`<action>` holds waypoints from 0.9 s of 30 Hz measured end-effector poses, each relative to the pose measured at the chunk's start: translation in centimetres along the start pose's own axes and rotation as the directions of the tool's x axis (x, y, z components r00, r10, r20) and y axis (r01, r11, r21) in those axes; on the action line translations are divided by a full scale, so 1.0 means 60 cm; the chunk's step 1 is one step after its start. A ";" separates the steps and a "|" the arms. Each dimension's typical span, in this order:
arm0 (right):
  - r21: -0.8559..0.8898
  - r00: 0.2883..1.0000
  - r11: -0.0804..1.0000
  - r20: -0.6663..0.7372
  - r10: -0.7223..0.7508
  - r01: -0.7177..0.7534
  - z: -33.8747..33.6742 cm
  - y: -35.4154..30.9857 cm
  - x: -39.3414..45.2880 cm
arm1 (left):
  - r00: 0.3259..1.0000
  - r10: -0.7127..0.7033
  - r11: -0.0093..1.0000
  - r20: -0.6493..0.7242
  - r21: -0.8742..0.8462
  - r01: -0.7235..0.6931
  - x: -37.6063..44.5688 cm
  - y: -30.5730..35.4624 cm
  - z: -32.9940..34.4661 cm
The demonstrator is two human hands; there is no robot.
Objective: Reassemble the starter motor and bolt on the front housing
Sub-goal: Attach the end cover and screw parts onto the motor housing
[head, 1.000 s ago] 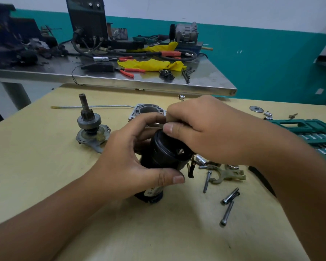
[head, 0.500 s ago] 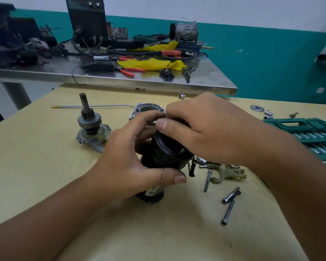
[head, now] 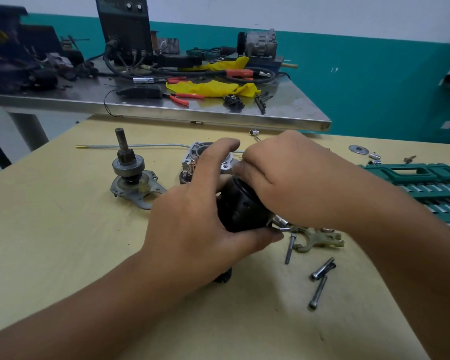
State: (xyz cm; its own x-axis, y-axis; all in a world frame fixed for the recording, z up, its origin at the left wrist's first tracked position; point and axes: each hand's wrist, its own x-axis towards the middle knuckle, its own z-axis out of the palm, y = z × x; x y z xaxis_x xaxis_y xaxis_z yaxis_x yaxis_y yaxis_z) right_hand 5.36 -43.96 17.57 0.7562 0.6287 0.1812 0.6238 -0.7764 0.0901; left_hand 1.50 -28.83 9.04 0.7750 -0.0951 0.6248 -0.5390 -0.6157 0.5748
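From the head camera, the black motor body [head: 240, 209] sits near the middle of the wooden table [head: 63, 229], tilted, with its open end turned up and away toward the far side. It looks like a steel can: rigid, probably heavy for its bulk, with a smooth painted wall that could slide in a loose grasp. The sound place to hold it is around that round wall, clear of the open rim where parts have to enter.

The left hand [head: 192, 219] does just that. Its thumb lies along the lower edge of the can and its palm wraps the near side, so it grasps the motor body; the index finger is stretched out straight above it, toward the silver housing [head: 205, 154] lying just behind.

The right hand [head: 283, 183] is curled over the open end, fingertips bunched at the rim. Whether it pinches a small part there or only presses on the can cannot be told, since the hand itself hides the contact.

The geared shaft on its plate [head: 130, 175] stands upright to the left, well apart. Loose bolts [head: 320, 279] and a tan fork lever [head: 320, 236] lie at right, near the green socket case [head: 426, 185].
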 end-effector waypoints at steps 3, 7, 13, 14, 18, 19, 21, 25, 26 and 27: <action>0.158 0.998 0.986 -0.016 0.064 -0.061 0.008 0.011 0.002 | 0.998 0.056 0.995 -0.034 0.086 -0.053 0.000 0.005 0.002; 0.409 0.998 0.911 0.001 0.061 -0.056 0.016 0.037 -0.002 | 0.999 0.037 0.999 -0.016 0.009 -0.037 0.001 -0.002 -0.006; 0.462 1.000 0.887 -0.017 0.022 -0.012 0.023 0.043 -0.010 | 0.999 0.033 0.999 -0.034 -0.019 -0.033 -0.003 -0.006 -0.003; 0.446 0.999 0.895 -0.022 0.024 -0.011 0.023 0.040 -0.010 | 0.999 0.037 0.999 -0.036 -0.023 -0.038 -0.004 -0.007 -0.003; 0.439 0.998 0.898 -0.030 0.049 -0.030 0.021 0.030 -0.012 | 0.998 0.061 0.997 -0.026 -0.044 -0.062 -0.004 -0.012 -0.006; 0.418 0.998 0.908 -0.029 0.049 -0.033 0.020 0.028 -0.013 | 0.998 0.065 0.996 -0.021 -0.055 -0.066 -0.003 -0.013 -0.007; 0.356 0.999 0.934 -0.025 0.041 -0.029 0.017 0.025 -0.014 | 0.997 0.070 0.993 -0.006 -0.098 -0.071 0.000 -0.016 -0.007; 0.293 1.000 0.956 0.004 0.022 -0.022 0.008 0.020 -0.016 | 0.995 0.094 0.974 0.018 -0.211 -0.088 0.006 -0.021 -0.009; 0.288 1.000 0.957 0.019 0.016 -0.021 0.006 0.019 -0.016 | 0.995 0.098 0.968 0.024 -0.233 -0.090 0.007 -0.022 -0.010; 0.284 1.000 0.959 0.027 0.012 -0.019 0.004 0.019 -0.017 | 0.994 0.101 0.965 0.029 -0.245 -0.091 0.008 -0.024 -0.011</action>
State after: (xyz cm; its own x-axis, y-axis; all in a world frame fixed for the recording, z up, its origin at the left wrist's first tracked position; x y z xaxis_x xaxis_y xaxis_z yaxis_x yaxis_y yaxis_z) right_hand 5.35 -45.47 17.27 0.7688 0.6203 0.1556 0.6395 -0.7436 -0.1950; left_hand 2.42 -27.50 8.84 0.7256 -0.1795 0.6643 -0.6717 -0.3944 0.6271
